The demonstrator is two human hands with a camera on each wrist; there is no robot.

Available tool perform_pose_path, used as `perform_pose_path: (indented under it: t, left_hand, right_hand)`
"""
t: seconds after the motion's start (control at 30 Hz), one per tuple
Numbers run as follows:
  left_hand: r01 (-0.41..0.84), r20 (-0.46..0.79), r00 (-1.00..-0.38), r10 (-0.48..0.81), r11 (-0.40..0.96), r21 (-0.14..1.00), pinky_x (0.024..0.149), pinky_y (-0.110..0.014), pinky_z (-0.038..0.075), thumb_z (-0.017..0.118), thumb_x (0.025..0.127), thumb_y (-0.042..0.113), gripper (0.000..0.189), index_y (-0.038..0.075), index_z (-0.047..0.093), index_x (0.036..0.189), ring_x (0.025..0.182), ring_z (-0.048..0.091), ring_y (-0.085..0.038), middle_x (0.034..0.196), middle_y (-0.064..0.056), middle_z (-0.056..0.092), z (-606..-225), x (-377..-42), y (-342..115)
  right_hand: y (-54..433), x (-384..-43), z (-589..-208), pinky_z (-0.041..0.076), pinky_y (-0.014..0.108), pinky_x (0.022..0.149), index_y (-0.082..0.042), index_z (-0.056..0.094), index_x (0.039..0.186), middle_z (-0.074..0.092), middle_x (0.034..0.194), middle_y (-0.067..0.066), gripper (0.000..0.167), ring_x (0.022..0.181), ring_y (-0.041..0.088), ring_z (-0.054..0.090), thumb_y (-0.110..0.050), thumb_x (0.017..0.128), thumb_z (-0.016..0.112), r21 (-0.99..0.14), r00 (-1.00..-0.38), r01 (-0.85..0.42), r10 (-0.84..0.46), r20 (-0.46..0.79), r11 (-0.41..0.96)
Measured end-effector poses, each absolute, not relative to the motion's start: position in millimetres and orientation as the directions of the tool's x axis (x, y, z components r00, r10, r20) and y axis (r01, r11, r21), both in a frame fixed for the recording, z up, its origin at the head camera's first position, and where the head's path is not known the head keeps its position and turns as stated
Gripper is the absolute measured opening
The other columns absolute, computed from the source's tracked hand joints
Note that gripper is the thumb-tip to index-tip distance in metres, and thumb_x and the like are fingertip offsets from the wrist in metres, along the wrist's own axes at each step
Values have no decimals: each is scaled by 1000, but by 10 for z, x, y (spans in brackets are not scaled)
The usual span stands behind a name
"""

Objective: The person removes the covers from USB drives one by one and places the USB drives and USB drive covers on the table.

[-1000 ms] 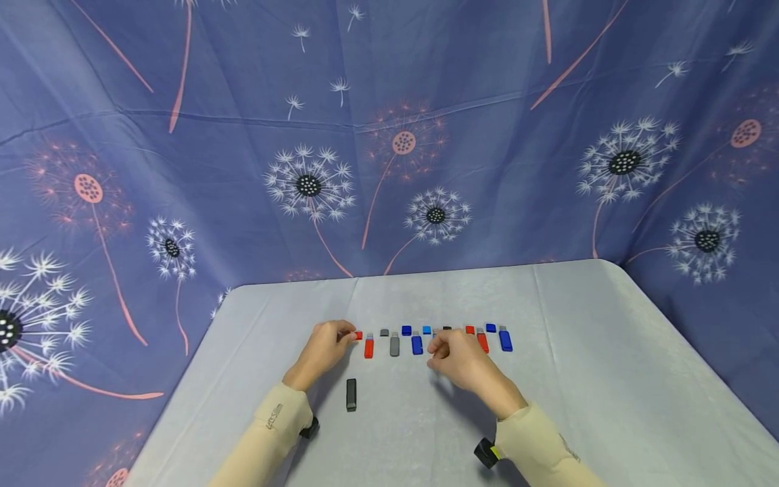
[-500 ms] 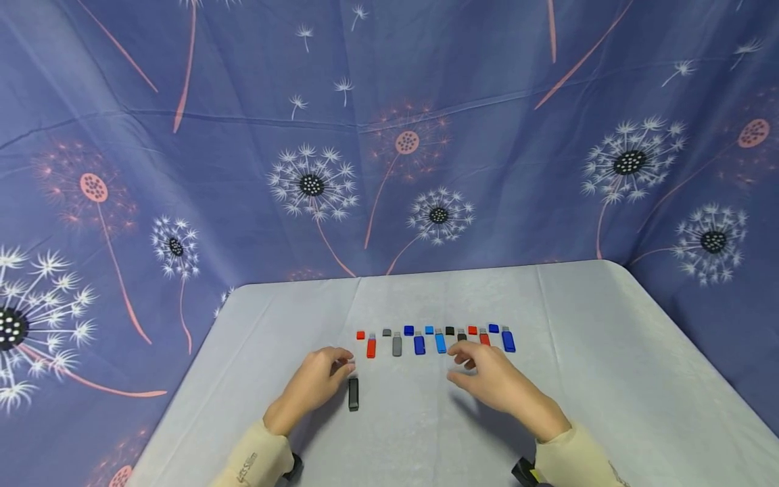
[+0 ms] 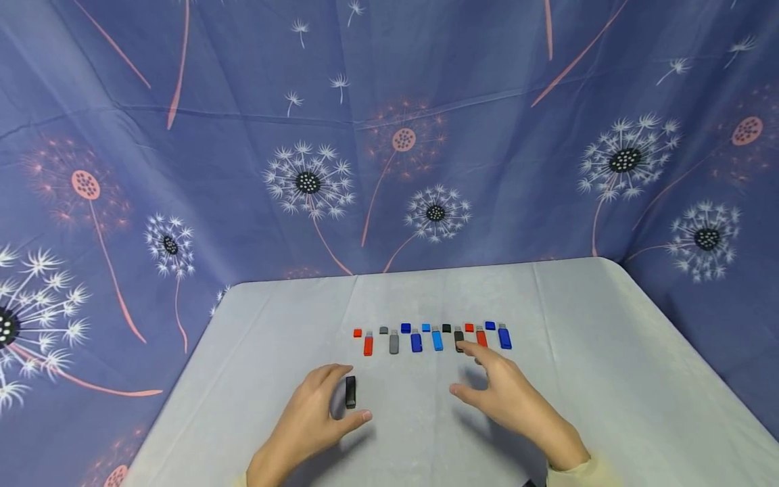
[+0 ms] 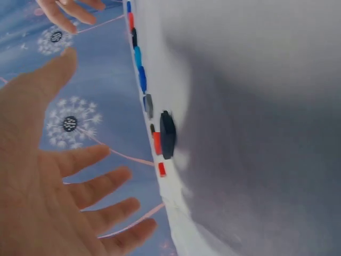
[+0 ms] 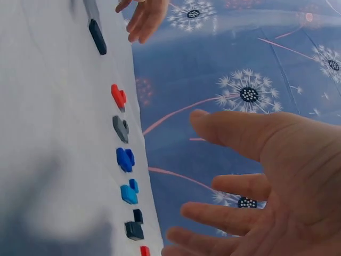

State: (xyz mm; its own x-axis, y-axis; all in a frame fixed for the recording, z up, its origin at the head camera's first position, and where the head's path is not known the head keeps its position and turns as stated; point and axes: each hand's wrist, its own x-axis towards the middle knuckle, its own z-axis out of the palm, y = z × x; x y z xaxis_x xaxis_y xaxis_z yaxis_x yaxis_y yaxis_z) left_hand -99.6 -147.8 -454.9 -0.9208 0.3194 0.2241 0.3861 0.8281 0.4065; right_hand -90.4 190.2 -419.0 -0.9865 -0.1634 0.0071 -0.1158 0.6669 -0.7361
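My left hand (image 3: 310, 416) hovers with thumb and fingers spread wide beside a small black oblong stick (image 3: 350, 392), holding nothing. In the left wrist view the stick (image 4: 167, 135) lies clear of the fingers. My right hand (image 3: 508, 396) is spread in the air and grips nothing; its fingertips overlap the lower end of a black USB stick (image 3: 459, 337) in the head view. That USB stick belongs to a row of several uncapped ones, among them red (image 3: 368, 345), grey (image 3: 394, 343), dark blue (image 3: 416, 342) and light blue (image 3: 437, 340) USB sticks, metal plugs pointing away.
Behind each USB stick lies a small matching cap, such as the red cap (image 3: 357, 333) and grey cap (image 3: 383, 330). A red USB stick (image 3: 481, 337) and a blue USB stick (image 3: 504, 337) end the row. A white cloth (image 3: 280, 325) covers the table; a dandelion-patterned curtain (image 3: 523, 216) hangs behind.
My left hand has drawn back from the red cap, which lies on the table, and spread beside the black stick. My right hand has moved back and right from the row, uncovering USB sticks.
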Motion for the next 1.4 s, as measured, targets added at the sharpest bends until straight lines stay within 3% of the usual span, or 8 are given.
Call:
perform_pose_path:
  t: [0.17, 0.27, 0.5, 0.6, 0.73, 0.9, 1.2, 1.4]
  left_hand:
    - [354, 219, -932, 289, 856, 376, 104, -59, 48, 67, 82, 78, 92, 15, 56, 147, 137, 52, -34, 142, -5, 59, -4518, -906, -1474]
    - [333, 218, -939, 267, 867, 372, 105, -65, 45, 66, 83, 78, 92, 16, 51, 151, 141, 48, -41, 146, -7, 57, -4513, -876, -1488]
    - [326, 242, -938, 249, 871, 367, 105, -67, 43, 70, 85, 70, 88, 17, 50, 152, 143, 46, -43, 146, -6, 57, -4490, -844, -1554]
    - [319, 243, -939, 242, 876, 361, 104, -67, 43, 71, 85, 69, 87, 17, 50, 152, 142, 46, -44, 145, -6, 57, -4484, -838, -1592]
    - [316, 246, -939, 238, 880, 354, 103, -67, 44, 70, 85, 70, 88, 16, 51, 151, 141, 47, -45, 145, -8, 57, -4493, -828, -1654]
    - [297, 227, -947, 227, 886, 357, 102, -69, 44, 67, 86, 71, 87, 16, 51, 151, 140, 48, -45, 145, -9, 58, -4503, -813, -1722]
    - [277, 212, -955, 209, 887, 369, 103, -70, 43, 68, 90, 64, 80, 14, 51, 151, 140, 48, -45, 145, -10, 58, -4464, -801, -1826]
    - [274, 203, -957, 209, 884, 378, 103, -71, 42, 68, 91, 63, 80, 13, 51, 151, 140, 47, -47, 145, -11, 58, -4435, -796, -1871]
  right_hand:
    - [1793, -881, -4252, 45, 60, 110, -11, 46, 154, 54, 152, 14, 81, 142, 38, 49, -36, 87, 84, -761, -988, -94, -156, -9, 642]
    - [1705, -886, -4304, 44, 61, 110, -12, 46, 154, 55, 151, 15, 83, 142, 38, 49, -37, 86, 85, -781, -988, -78, -154, -23, 620]
    - [1475, -923, -4415, 47, 60, 107, -9, 49, 152, 58, 147, 17, 83, 134, 39, 56, -36, 84, 87, -814, -981, -55, -185, -65, 578]
    - [1390, -957, -4473, 52, 56, 102, -5, 49, 150, 61, 142, 19, 82, 126, 37, 62, -35, 84, 87, -816, -974, -72, -215, -65, 574]
    - [1269, -1029, -4546, 57, 39, 82, 0, 52, 147, 66, 129, 15, 79, 104, 26, 63, -33, 84, 86, -819, -967, -90, -246, -64, 567]
    - [1109, -1120, -4618, 48, 27, 69, 5, 56, 140, 67, 117, 11, 73, 90, 18, 56, -33, 85, 85, -813, -954, -123, -293, -61, 569]
    - [818, -1251, -4639, 51, 40, 80, 7, 66, 121, 65, 104, 10, 54, 90, 19, 55, -29, 85, 83, -782, -928, -205, -371, -36, 589]
    - [624, -1333, -4622, 45, 35, 70, 4, 68, 106, 61, 93, 10, 38, 84, 19, 51, -25, 87, 81, -779, -923, -198, -382, -57, 595]
